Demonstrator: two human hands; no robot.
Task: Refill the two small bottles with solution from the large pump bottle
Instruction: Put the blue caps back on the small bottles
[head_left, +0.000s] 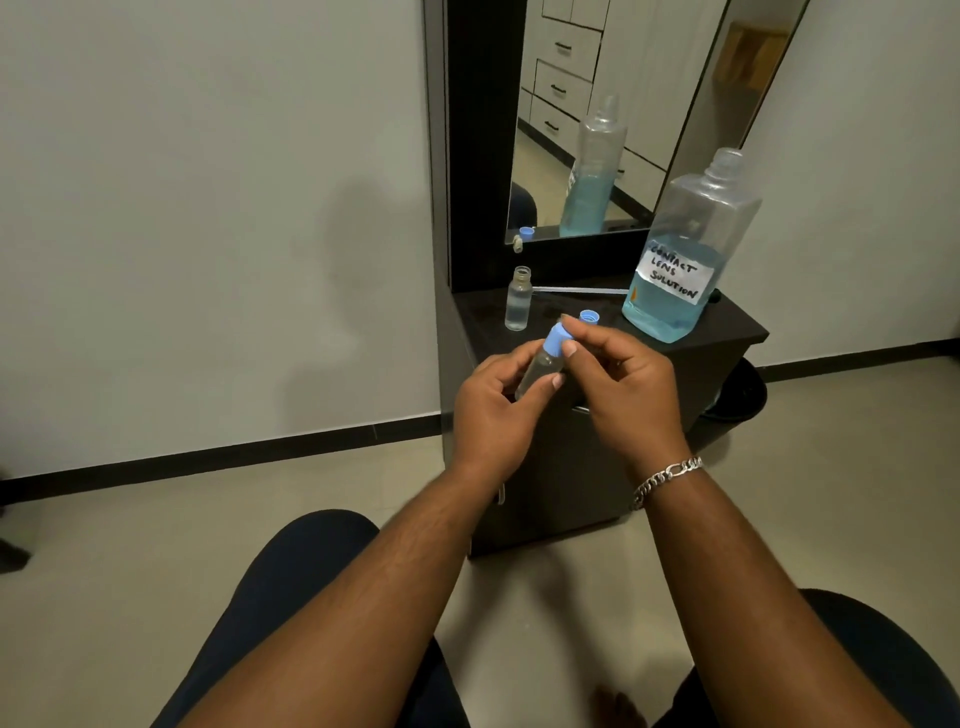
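Note:
My left hand (493, 410) grips a small clear bottle (540, 371), tilted, in front of the dark cabinet. My right hand (618, 379) pinches the blue cap (558, 339) sitting on that bottle's neck. A second small clear bottle (518, 300) stands uncapped on the cabinet top (727, 325) at the left, holding clear liquid. A loose blue cap (589, 316) lies behind my fingers. The large clear bottle (685, 249), labelled "contact lens solution" and about half full of blue liquid, stands at the right with its neck open and no pump on it.
A mirror (597, 119) in a dark frame rises behind the cabinet and reflects the bottles. A thin white tube (582, 291) lies along its base. A dark bin (743, 389) sits on the floor to the right. My knees are at the bottom.

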